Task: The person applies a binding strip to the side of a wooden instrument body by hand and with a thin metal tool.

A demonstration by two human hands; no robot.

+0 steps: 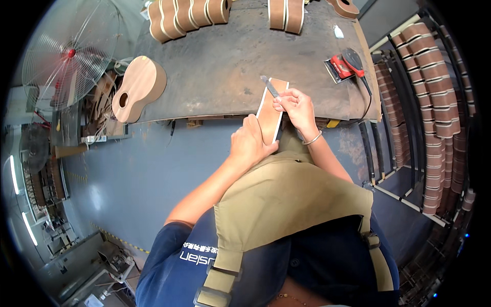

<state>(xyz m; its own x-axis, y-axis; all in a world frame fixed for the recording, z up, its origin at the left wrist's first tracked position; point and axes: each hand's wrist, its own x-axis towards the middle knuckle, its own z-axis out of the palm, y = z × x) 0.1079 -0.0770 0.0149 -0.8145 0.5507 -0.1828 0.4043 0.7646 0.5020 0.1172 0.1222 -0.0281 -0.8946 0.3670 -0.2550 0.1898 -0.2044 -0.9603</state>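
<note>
Looking light, stiff, best held by its sides, the wooden piece point(269, 115) is being gripped in the left hand point(247, 140) at the bench point(215, 82), a blade point(271, 88) being pinched in the right hand point(298, 109).

It's warm tan on the wooden piece point(270, 114), trimmed in crisp white, and silvery grey on the knife point(269, 87)! Olive khaki for the apron point(296, 199), navy for the shirt point(166, 256); the worktop point(220, 66) goes dark grey with brown blotches, the sander point(352, 61) red and black.
</note>
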